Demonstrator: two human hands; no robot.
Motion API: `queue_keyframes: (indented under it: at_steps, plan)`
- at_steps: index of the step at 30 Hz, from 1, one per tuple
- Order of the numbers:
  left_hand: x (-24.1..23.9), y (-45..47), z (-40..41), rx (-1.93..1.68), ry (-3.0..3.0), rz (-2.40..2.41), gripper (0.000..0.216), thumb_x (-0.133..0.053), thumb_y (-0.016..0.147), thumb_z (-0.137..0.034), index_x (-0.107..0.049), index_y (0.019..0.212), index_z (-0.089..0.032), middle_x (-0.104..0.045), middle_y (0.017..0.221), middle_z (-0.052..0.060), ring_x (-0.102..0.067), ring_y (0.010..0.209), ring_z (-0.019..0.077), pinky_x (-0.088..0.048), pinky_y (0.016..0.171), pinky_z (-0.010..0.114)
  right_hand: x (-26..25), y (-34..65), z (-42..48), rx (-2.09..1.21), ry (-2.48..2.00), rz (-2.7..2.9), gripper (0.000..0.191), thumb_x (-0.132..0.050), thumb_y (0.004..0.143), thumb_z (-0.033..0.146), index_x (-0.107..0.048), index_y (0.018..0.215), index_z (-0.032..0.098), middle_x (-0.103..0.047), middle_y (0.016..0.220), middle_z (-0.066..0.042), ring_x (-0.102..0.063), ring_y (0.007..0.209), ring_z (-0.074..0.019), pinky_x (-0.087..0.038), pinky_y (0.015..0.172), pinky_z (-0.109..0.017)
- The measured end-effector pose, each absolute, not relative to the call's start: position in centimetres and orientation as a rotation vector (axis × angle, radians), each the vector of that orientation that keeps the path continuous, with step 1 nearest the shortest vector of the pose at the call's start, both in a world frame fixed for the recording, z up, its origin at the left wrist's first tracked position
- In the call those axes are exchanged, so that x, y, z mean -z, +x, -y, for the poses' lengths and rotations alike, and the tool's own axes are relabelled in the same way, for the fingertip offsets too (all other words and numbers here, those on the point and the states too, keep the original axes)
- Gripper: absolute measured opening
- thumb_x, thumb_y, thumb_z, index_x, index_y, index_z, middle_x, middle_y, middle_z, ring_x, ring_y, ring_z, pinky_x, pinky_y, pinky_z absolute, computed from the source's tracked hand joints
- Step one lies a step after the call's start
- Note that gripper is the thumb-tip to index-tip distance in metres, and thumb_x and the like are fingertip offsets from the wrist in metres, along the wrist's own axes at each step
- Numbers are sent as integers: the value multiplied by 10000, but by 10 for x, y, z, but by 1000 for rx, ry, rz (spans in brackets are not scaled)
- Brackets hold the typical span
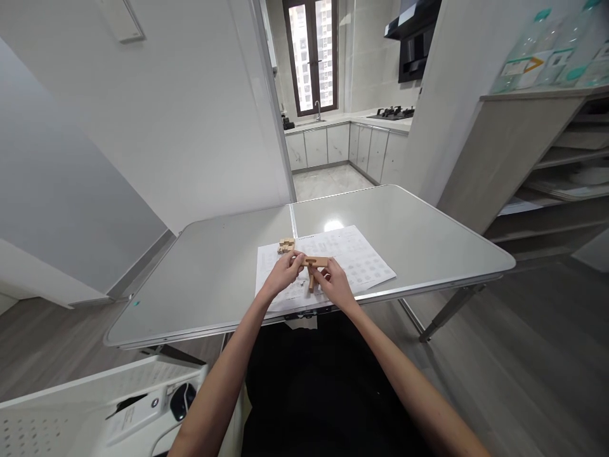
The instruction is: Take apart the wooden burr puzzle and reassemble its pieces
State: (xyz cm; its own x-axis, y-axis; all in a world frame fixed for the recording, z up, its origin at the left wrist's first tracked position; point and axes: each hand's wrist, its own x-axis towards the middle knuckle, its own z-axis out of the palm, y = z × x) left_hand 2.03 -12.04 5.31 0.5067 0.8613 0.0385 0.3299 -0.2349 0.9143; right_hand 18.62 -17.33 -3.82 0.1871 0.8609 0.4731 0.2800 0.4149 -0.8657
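Between my two hands is a flat wooden bar (320,261) with a slot in it, held roughly level above the printed sheets. My left hand (285,271) pinches the bar's left end. At the other end, my right hand (335,283) has its fingers closed around the bar and by a second wooden stick (311,283) that points down toward me from under the bar. Whether that stick is joined to the bar I cannot tell. Just beyond my left hand, a small cluster of pale wooden blocks (286,245) sits on the paper.
Printed paper sheets (364,260) lie on the grey folding table (214,273). A white basket (95,387) stands at lower left with a white box and a dark object inside. At right is a shelf unit (523,133) topped with plastic bottles (537,57).
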Motion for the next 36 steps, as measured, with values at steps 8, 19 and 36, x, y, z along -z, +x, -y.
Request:
queue_keyframes:
  at_steps: [8, 19, 36]
  plan:
    - [-57, 18, 127, -881, 1651, -965, 422, -619, 977, -602, -619, 1054, -186, -626, 781, -9, -485, 509, 82, -413, 518, 237, 37, 185, 174, -554, -1122, 1356, 318, -592, 1036, 513, -700, 1065, 215, -650, 1047, -68, -651, 698, -171, -533, 607, -316]
    - [-48, 5, 145, -953, 1369, -1024, 549, -727, 925, -543, -497, 1295, -208, -790, 1084, 135, -700, 622, 137, -591, 666, 315, 36, 184, 174, -555, -1124, 1345, 286, -598, 1028, 495, -689, 1039, 224, -675, 1060, -69, -670, 710, -179, -543, 625, -323]
    - [-41, -7, 149, -1192, 2111, -1086, 239, -771, 917, -490, -779, 1034, -282, -800, 930, 43, -705, 860, 243, -520, 932, 410, 37, 183, 174, -567, -1123, 1346, 309, -596, 1026, 523, -699, 1053, 232, -706, 1045, -69, -668, 699, -186, -557, 629, -341]
